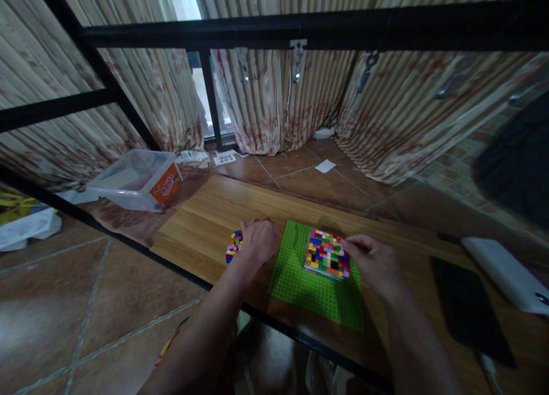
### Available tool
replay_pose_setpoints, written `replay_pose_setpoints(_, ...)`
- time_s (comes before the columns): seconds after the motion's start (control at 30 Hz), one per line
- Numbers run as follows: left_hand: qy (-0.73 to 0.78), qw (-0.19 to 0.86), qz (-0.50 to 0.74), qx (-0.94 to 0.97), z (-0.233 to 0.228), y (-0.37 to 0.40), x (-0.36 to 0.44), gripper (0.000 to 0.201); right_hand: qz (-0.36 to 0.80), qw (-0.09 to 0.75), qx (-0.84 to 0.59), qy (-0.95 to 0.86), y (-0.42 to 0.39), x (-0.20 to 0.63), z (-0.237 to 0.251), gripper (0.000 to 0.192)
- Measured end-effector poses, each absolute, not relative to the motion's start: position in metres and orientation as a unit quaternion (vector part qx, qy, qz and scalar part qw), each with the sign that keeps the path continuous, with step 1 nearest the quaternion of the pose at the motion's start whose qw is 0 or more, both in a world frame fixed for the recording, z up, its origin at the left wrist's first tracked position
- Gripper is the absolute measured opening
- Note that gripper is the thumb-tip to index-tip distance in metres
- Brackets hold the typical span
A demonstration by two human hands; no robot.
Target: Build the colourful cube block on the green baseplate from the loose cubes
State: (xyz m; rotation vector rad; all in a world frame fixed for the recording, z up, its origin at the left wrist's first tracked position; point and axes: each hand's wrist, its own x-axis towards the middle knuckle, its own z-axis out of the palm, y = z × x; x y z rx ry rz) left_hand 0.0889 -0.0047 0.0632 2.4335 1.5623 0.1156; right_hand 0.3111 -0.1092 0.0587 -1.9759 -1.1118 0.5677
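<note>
On a green studded baseplate (295, 280) stands a square block of multicoloured toy bricks (322, 255), with a few dark gaps in its top layer. My right hand (373, 263) is at the block's right edge, thumb and finger pinched together against its upper corner. Whatever is between those fingertips is too small to make out. To the left of the baseplate, my left hand (259, 240) reaches down over a small pile of loose toy bricks (234, 247). Its fingers are apart among the bricks, and their tips are partly hidden.
The wooden table (201, 212) has a dark metal frame. A black flat device (469, 303) with a cable and a white case (506, 272) lie at right. Beyond the table's left end sits a clear plastic bin (132, 180). A black bar (274, 34) crosses overhead with hanging hooks.
</note>
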Motion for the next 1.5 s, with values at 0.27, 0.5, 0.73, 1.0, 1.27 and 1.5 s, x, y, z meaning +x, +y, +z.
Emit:
replay_pose_setpoints(0.27, 0.536, 0.124, 0.062, 0.833, 0.058, 0.001, 0.085, 0.023, 0.221, 0.414, -0.772, -0.429, -0.110, 0.314, 0.060, 0.027)
replay_pose_setpoints(0.5, 0.500, 0.241, 0.168, 0.815, 0.062, 0.005, 0.092, 0.019, 0.202, 0.431, -0.769, -0.426, -0.110, 0.316, 0.060, 0.030)
replay_pose_setpoints(0.73, 0.358, 0.449, 0.332, 0.748, 0.061, -0.014, 0.115, 0.011, 0.216, 0.525, -0.687, -0.454, -0.108, 0.301, 0.066, 0.027)
replay_pose_setpoints(1.0, 0.292, 0.540, 0.353, 0.706, 0.064, -0.033, 0.134, 0.012, 0.184, 0.519, -0.607, -0.572, -0.105, 0.284, 0.070, 0.015)
replay_pose_setpoints(1.27, 0.292, 0.542, 0.367, 0.697, 0.062, -0.037, 0.142, 0.009, 0.178, 0.521, -0.606, -0.574, -0.108, 0.285, 0.070, 0.011)
replay_pose_setpoints(1.5, 0.310, 0.506, 0.369, 0.715, 0.055, -0.035, 0.142, 0.008, 0.148, 0.503, -0.629, -0.573, -0.110, 0.302, 0.066, 0.014)
